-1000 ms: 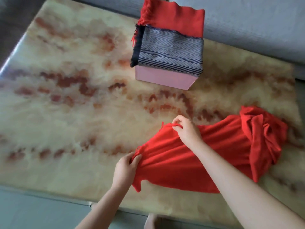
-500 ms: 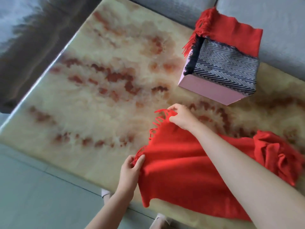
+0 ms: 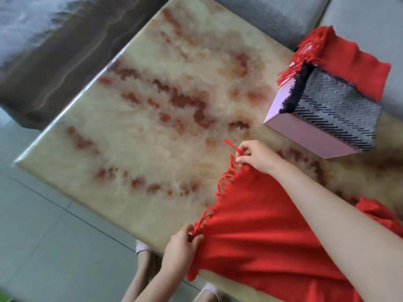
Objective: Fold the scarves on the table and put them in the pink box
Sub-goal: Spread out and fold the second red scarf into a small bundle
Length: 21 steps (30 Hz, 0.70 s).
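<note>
Red scarf (image 3: 272,236) stretching rightward, fringed edge leftward, left hand (image 3: 181,247), right hand (image 3: 257,158) pinching corners

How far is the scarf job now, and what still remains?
Done: a fringed red scarf and a grey zigzag scarf sit in the pink box. In hand: the left hand and right hand pinch the fringed end of a second red scarf, unfolded on the table. Left: fold it and box it.

1. A grey cloth sofa with soft cushions (image 3: 272,16) runs along the top right.
2. A grey tiled floor (image 3: 54,247) with thin dark lines fills the bottom left.
3. A blurry dark brown streaky patch (image 3: 54,51) sits at the top left.
4. Two pale pink shoes (image 3: 141,247) stand on the tiled floor.
</note>
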{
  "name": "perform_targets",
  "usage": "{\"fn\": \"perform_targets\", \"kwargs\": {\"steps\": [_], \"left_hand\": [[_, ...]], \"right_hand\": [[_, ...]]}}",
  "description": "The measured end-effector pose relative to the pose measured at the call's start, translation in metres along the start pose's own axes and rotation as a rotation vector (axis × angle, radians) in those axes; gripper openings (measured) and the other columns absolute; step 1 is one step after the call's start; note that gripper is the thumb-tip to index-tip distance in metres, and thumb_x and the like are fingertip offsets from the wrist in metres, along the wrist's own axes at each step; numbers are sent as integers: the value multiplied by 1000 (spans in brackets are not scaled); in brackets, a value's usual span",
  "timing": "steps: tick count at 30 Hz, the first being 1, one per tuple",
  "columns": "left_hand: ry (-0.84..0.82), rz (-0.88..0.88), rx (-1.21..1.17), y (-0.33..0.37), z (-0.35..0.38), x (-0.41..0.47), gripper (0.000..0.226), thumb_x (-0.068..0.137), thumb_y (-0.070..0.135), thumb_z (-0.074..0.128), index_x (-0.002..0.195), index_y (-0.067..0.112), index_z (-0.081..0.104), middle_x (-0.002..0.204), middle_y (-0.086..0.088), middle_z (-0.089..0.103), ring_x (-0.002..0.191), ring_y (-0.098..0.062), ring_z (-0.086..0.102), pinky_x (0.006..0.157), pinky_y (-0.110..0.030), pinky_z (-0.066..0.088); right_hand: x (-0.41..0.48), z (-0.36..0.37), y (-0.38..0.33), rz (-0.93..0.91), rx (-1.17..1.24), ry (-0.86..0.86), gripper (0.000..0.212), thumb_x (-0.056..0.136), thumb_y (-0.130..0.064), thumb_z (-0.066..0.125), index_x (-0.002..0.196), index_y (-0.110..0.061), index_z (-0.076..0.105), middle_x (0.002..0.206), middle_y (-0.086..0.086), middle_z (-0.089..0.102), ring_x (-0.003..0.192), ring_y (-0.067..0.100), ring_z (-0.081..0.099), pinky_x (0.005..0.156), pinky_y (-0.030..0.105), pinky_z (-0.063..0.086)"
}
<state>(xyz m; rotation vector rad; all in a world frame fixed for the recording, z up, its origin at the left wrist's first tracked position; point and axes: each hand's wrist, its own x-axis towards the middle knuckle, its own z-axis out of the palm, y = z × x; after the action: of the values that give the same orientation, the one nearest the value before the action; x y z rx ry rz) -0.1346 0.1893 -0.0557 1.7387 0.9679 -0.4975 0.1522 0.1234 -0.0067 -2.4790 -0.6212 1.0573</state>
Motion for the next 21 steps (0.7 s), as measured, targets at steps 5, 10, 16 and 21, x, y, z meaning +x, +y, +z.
{"fn": "perform_targets", "kwargs": {"steps": [5,10,16,21], "left_hand": [[-34,49,-23,1,-22,6,12,89,32,61,84,25,53,77,5,60,86,-20,60,67,-28,36],[-205,-46,-181,3,-19,2,33,67,55,68,88,34,54,80,10,65,78,-9,62,75,-26,47],[-192,-45,-95,-7,-15,-1,28,72,35,74,64,23,50,56,10,50,52,-1,48,56,-21,41],[145,-53,-386,-11,-45,5,14,92,19,57,80,17,51,62,2,56,51,-7,45,56,-18,44]], "right_hand": [[4,-8,-3,217,-517,-435,45,65,-28,86,100,-7,66,100,9,67,95,23,63,85,29,46],[0,-5,1,210,-658,-301,25,75,-25,77,99,-20,69,105,0,67,107,18,60,86,24,36],[13,-3,-5,152,-562,-3,12,83,-20,64,84,-30,57,100,5,67,100,28,62,80,31,43],[35,-7,-36,139,-402,165,5,90,-21,57,89,-25,56,64,-2,57,73,29,67,73,33,48]]}}
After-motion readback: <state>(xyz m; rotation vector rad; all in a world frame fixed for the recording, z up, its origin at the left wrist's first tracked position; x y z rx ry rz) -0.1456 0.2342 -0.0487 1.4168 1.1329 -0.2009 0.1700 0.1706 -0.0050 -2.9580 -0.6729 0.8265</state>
